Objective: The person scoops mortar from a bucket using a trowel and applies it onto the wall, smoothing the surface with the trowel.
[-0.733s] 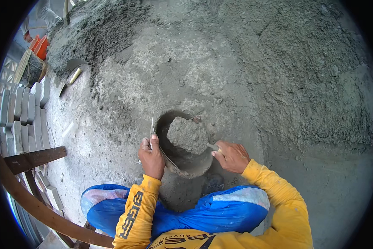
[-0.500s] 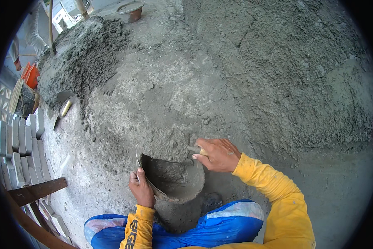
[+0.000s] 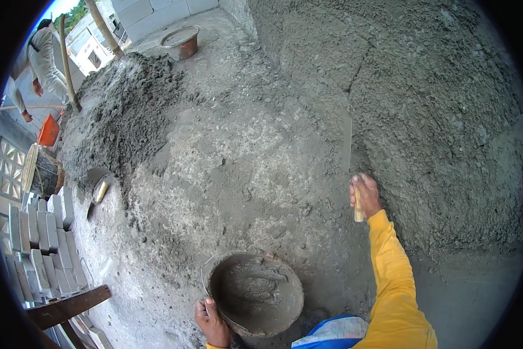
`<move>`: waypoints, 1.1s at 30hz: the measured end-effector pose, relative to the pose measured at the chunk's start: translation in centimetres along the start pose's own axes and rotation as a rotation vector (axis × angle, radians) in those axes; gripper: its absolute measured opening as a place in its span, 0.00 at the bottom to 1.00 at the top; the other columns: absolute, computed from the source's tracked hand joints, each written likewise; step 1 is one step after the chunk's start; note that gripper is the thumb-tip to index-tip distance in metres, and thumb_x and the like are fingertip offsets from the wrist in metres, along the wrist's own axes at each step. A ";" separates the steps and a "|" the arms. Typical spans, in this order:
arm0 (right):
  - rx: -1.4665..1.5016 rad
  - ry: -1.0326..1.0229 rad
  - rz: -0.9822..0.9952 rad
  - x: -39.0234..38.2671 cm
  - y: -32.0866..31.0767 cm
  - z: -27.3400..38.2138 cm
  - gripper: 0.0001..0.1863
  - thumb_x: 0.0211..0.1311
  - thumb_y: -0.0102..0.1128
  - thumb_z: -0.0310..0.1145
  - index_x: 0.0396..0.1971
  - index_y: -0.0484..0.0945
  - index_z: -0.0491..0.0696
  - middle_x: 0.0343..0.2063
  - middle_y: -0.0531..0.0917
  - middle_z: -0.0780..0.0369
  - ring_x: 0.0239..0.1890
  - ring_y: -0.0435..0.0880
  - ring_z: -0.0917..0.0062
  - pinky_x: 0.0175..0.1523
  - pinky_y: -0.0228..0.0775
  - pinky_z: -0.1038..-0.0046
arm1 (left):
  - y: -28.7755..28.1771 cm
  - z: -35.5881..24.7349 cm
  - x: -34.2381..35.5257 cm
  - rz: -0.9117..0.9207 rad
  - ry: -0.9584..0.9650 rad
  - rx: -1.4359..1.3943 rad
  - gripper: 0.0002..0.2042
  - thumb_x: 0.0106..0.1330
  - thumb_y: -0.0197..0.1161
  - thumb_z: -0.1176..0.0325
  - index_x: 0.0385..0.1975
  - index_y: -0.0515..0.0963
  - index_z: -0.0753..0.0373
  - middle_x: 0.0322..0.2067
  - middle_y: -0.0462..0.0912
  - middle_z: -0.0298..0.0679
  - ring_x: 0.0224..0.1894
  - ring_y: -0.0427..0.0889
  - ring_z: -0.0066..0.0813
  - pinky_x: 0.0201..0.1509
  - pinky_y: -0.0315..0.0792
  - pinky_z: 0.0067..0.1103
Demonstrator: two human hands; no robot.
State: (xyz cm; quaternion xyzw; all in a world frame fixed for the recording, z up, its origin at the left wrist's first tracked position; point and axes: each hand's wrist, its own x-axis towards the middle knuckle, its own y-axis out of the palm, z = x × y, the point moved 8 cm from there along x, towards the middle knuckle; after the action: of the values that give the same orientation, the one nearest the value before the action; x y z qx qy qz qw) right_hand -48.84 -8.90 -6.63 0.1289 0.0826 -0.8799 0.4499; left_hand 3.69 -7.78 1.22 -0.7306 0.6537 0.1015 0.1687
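Note:
My left hand (image 3: 211, 321) grips the rim of a round bucket (image 3: 299, 291) at its left side, near the thin wire handle. Grey wet mortar (image 3: 250, 285) coats the bucket's inside and lies at its bottom. Away to the right, my right hand (image 3: 365, 195) is closed round the pale wooden handle of a trowel (image 3: 349, 142). Its blade points away from me and shows almost edge-on, close to the rough mortar-covered wall (image 3: 424, 134). Whether the blade touches the wall I cannot tell.
A mortar heap (image 3: 122, 104) lies at the far left, with a second trowel (image 3: 101, 192) beside it. Grey blocks (image 3: 40, 232) are stacked at left, near a brown beam (image 3: 69, 307). Another bucket (image 3: 181, 45) stands far back. A person (image 3: 43, 58) is at far left.
My right hand has moved the trowel from over the bucket out to the right, up by the wall. The bucket, tilted before, now shows its round opening. The view has shifted.

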 end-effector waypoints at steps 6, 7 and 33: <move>-0.317 -0.034 0.084 -6.6 -0.1 3.8 0.18 0.67 0.54 0.38 0.51 0.69 0.43 0.25 0.78 0.62 0.23 0.78 0.77 0.28 0.72 0.75 | 0.0 -0.7 0.6 0.060 0.007 0.071 0.13 0.76 0.49 0.60 0.32 0.71 0.62 0.30 0.75 0.30 0.32 0.69 0.13 0.35 0.67 0.14; -0.374 0.084 0.162 -6.9 1.6 3.2 0.21 0.66 0.55 0.37 0.55 0.67 0.42 0.27 0.80 0.60 0.26 0.82 0.71 0.32 0.75 0.70 | 0.1 -1.0 0.6 0.074 0.004 0.050 0.13 0.76 0.50 0.60 0.32 0.71 0.62 0.30 0.75 0.30 0.32 0.69 0.12 0.35 0.67 0.14; -0.857 -0.254 0.020 -0.2 7.8 -4.1 0.22 0.62 0.54 0.38 0.53 0.69 0.42 0.42 0.81 0.43 0.44 0.78 0.44 0.50 0.71 0.53 | 1.1 -0.2 -0.5 0.073 0.008 0.063 0.13 0.76 0.50 0.60 0.32 0.70 0.61 0.30 0.74 0.29 0.32 0.70 0.13 0.36 0.67 0.14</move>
State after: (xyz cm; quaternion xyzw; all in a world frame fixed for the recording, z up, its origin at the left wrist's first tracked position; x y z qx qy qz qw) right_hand -41.73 -12.22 -10.75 -0.1772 0.3825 -0.7706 0.4779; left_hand 2.53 -7.53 1.47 -0.7011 0.6835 0.0841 0.1851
